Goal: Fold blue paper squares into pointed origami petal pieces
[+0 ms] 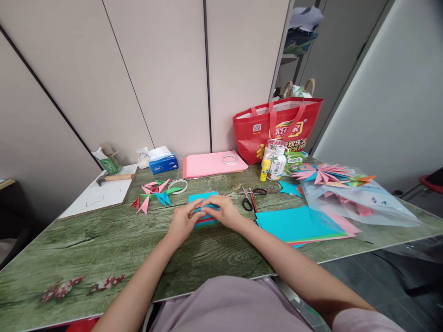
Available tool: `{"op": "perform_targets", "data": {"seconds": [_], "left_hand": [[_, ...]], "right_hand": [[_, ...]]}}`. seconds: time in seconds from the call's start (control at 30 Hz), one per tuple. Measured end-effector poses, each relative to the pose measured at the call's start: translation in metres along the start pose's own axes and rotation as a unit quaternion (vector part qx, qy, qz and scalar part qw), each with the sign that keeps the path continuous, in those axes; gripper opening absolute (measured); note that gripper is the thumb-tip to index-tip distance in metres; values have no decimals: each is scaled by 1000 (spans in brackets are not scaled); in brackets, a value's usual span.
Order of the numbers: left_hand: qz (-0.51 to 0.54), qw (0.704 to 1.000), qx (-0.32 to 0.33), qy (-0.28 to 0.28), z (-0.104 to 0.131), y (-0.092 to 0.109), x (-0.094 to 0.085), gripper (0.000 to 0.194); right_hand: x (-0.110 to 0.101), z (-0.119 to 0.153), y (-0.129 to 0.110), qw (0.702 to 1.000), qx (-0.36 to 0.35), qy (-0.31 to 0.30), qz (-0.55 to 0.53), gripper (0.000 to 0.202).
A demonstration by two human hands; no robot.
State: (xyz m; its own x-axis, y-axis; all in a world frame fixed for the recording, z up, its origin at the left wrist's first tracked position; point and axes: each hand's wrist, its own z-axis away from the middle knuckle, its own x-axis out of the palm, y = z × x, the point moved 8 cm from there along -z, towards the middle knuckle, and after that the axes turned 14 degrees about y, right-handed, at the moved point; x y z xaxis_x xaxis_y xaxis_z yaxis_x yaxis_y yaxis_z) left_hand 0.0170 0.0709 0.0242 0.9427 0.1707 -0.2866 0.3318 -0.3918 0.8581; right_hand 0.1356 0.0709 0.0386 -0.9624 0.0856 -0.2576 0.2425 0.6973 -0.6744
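Note:
A small stack of coloured paper (204, 195), blue on top with red and green edges below, lies on the table before me. My left hand (183, 218) rests at its left side, fingers bent and closed on the blue paper. From the right, my right hand (224, 211) curls over the same stack, its fingertips meeting those of the left. The fingers partly hide the blue paper, so its exact fold cannot be made out. Black-handled scissors (247, 203) and a red pencil (254, 202) lie just right of my right hand.
Folded paper pieces (162, 197) and a tape roll (178, 186) lie left. Behind are a tissue box (163, 164) and pink sheets (209, 165). Blue sheets (297, 223), a glue stick (265, 170), a white bottle (278, 163), a red bag (251, 133) and a paper flower (320, 174) stand right.

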Motion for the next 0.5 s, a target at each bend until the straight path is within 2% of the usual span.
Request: {"op": "perform_targets", "data": {"seconds": [0.07, 0.17, 0.23, 0.27, 0.5], "left_hand": [[-34, 999, 4, -16, 1, -3, 2, 28], [45, 996, -70, -10, 0, -7, 0, 32], [99, 989, -113, -4, 0, -6, 1, 27], [110, 986, -125, -22, 1, -4, 4, 26], [106, 983, -126, -80, 5, 2, 12, 43]], "right_hand": [[0, 0, 4, 999, 34, 6, -22, 15], [-2, 0, 10, 993, 87, 25, -77, 21], [-4, -1, 13, 988, 111, 36, -104, 22], [-5, -1, 15, 986, 122, 40, -111, 22], [-3, 1, 23, 976, 170, 18, -133, 25]]}}
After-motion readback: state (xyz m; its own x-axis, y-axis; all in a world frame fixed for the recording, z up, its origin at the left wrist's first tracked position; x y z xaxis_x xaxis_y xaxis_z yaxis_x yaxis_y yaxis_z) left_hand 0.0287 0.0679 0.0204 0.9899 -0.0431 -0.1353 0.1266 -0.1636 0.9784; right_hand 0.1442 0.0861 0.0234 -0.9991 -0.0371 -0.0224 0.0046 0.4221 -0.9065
